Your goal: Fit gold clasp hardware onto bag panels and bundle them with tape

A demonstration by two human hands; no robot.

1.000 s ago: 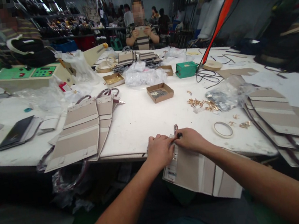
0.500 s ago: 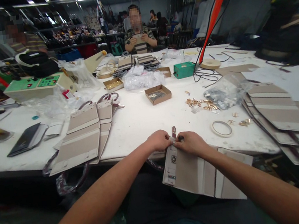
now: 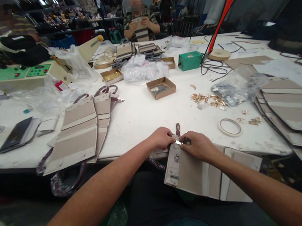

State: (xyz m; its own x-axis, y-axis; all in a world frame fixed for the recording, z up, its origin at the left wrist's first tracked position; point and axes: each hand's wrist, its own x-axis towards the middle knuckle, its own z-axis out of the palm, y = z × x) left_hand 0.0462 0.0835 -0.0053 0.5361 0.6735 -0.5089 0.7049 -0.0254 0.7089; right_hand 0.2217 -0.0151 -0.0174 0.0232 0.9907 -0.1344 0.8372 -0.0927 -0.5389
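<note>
A beige bag panel (image 3: 192,167) with pale strips lies tilted over the table's front edge, its lower part hanging above my lap. My left hand (image 3: 162,138) pinches the panel's upper edge. Close by on the right, my right hand (image 3: 200,145) has thumb and forefinger pressed together at the same edge. A small shiny metal plate (image 3: 178,141) shows between the fingertips. Something small and dark sticks out by my right fingers; its kind is unclear. Just beyond the hands, a maroon tab with metal fittings (image 3: 178,128) points away from me. Two metal pieces sit along the panel's left side.
More bag panels (image 3: 73,139) lie at left, and another stack (image 3: 293,108) at right. A tape roll (image 3: 230,127), loose gold fittings (image 3: 208,99) and a cardboard box (image 3: 162,92) of metal pieces are on the table (image 3: 135,119). A co-worker (image 3: 139,21) sits opposite.
The view has tipped down slightly. Both hands stay at the panel's upper edge, fingers slightly shifted, and the shiny metal plate between them now shows more plainly.
</note>
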